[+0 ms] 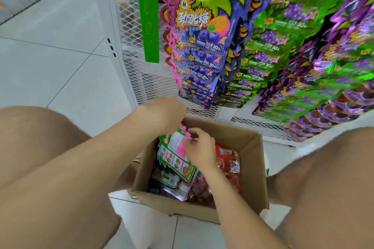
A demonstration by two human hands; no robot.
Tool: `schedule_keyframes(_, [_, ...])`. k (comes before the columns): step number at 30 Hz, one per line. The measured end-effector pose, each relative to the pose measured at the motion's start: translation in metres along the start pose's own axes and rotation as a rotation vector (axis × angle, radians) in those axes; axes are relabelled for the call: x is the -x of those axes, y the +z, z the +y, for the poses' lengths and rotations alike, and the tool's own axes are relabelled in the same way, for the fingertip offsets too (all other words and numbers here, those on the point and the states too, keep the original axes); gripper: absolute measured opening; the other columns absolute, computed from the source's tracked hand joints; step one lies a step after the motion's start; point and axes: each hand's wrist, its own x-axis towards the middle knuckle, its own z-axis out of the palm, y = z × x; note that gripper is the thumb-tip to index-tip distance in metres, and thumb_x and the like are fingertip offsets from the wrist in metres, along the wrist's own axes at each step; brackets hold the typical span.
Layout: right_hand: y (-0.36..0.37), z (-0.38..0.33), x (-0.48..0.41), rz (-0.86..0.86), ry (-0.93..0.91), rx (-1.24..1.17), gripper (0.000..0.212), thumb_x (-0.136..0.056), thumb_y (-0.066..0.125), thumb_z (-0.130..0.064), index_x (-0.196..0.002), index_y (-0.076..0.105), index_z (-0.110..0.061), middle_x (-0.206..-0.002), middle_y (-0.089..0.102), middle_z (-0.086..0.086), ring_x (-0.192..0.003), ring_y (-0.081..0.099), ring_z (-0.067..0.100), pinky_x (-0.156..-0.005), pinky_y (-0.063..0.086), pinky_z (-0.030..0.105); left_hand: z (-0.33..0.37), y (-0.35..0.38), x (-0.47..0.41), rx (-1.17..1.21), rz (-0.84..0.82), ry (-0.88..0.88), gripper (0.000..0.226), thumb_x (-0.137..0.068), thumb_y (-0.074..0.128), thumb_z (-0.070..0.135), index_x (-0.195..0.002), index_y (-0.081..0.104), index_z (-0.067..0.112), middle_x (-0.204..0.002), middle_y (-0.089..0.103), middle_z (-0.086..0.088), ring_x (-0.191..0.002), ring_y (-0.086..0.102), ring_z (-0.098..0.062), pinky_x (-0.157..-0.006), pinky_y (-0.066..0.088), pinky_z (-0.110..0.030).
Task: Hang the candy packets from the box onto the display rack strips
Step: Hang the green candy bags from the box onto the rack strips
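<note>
A cardboard box (251, 170) stands open on the floor between my knees, holding several candy packets. My left hand (164, 113) reaches down over the box's far left corner; its fingers are hidden behind a bunch of pink and green packets (176, 157) that it seems to hold upright. My right hand (200, 147) pinches the top edge of that bunch. Red packets (227, 159) lie at the box's right side. Above, an empty green display strip (148, 16) hangs beside strips loaded with blue packets (202, 60) and green and purple packets (303, 66).
A white mesh rack panel (139, 70) stands behind the strips, with its post on the left. Tiled floor (50, 56) spreads to the left. My bent knees (50, 168) flank the box on both sides.
</note>
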Motion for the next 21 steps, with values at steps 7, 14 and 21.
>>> schedule_keyframes(7, [-0.102, -0.075, 0.003, -0.079, -0.291, 0.115, 0.018, -0.082, 0.062, -0.027, -0.089, 0.075, -0.018, -0.087, 0.077, -0.004, -0.093, 0.071, 0.022, -0.092, 0.056, 0.042, 0.009, -0.019, 0.008, 0.473, 0.046, -0.221, 0.065, -0.11, 0.029, 0.058, -0.131, 0.061, 0.006, -0.111, 0.064, -0.022, -0.075, 0.064, -0.029, -0.071, 0.046, -0.032])
schedule_keyframes(14, [-0.129, -0.085, 0.034, -0.204, -0.409, 0.179, 0.022, -0.088, 0.062, -0.036, -0.104, 0.077, -0.029, -0.087, 0.078, -0.01, -0.087, 0.073, 0.014, -0.085, 0.063, 0.039, 0.014, -0.031, 0.02, 0.802, 0.134, -0.246, 0.014, -0.097, 0.062, 0.011, -0.085, 0.062, 0.002, -0.069, 0.073, -0.008, -0.081, 0.079, -0.019, -0.055, 0.054, -0.026])
schedule_keyframes(21, [-0.143, -0.09, 0.031, 0.05, -0.332, -0.039, 0.037, -0.096, 0.069, -0.043, -0.127, 0.071, -0.023, -0.112, 0.074, -0.011, -0.095, 0.071, 0.004, -0.094, 0.059, 0.038, 0.01, -0.033, 0.025, 0.871, 0.213, -0.152, 0.026, -0.088, 0.055, -0.006, -0.073, 0.049, 0.015, -0.068, 0.049, -0.004, -0.063, 0.048, -0.023, -0.044, 0.034, -0.023])
